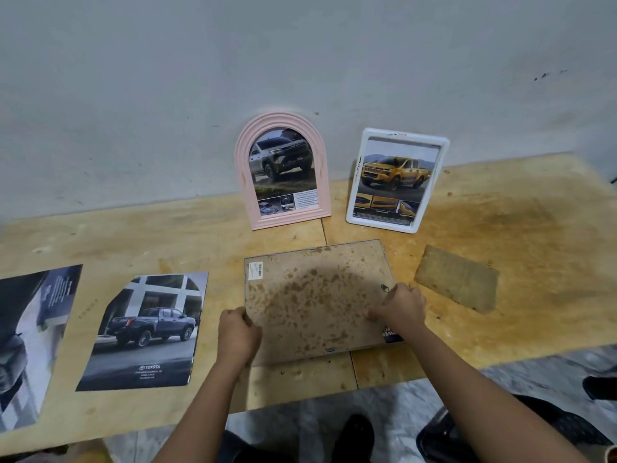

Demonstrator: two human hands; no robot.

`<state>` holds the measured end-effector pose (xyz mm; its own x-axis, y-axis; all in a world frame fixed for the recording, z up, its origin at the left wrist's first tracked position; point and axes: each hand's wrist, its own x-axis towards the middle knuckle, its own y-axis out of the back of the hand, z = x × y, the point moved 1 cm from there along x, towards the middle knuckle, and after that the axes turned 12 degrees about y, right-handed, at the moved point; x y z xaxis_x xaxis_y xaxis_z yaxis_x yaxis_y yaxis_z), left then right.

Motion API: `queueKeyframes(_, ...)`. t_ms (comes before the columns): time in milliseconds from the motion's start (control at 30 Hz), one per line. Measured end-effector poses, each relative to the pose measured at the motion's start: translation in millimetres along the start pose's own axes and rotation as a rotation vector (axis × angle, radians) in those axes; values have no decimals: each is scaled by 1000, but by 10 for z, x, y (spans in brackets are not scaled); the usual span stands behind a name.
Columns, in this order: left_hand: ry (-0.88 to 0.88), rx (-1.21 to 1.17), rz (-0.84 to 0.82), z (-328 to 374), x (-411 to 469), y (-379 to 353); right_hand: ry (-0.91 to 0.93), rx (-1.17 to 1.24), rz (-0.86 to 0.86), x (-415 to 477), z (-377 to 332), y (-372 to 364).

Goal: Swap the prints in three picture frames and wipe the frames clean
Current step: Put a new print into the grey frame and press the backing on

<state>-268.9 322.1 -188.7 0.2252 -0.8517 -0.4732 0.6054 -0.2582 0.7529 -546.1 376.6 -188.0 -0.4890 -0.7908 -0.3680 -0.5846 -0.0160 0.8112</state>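
Pink frame [283,172], white frame [397,180] upright at wall, prints in. Face-down third frame [317,299] at centre of counter [534,228]; left hand [237,332] and right hand [402,309] grip its side edges. Judged: last swap closing, wiping pending.

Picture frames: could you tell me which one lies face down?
The frame with the stained brown backing, flat on the table; the pink arched frame and the white frame stand upright.

My left grip [238,332] and right grip [399,307] are both stretched forward, curled tight with knuckles up, held well apart
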Motion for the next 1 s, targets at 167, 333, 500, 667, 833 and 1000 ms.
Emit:
queueKeyframes(167, 96, -175, 65, -3, -101, 74, -16, 174, 71, -157, 52, -27)
queueKeyframes(333, 75, -430, 196, 264, -136, 324, 103, 431, 285, -193, -67, 198)
queueKeyframes(500, 32, -726, 226, 588, -125, 581, 187, 641, 475, -40, -194, 547)
queueKeyframes(667, 75, -956, 73, 695, -83, 589, 255, 794, 555, -17, -263, 803)
queueKeyframes(833, 219, -1214, -136, 696, -124, 600, 290, 1148, 480, -65, -252, 853)
queueKeyframes(1000, 188, -1496, -461, 509, -20, 599, 192, 1420, 286, -94, -213, 790)
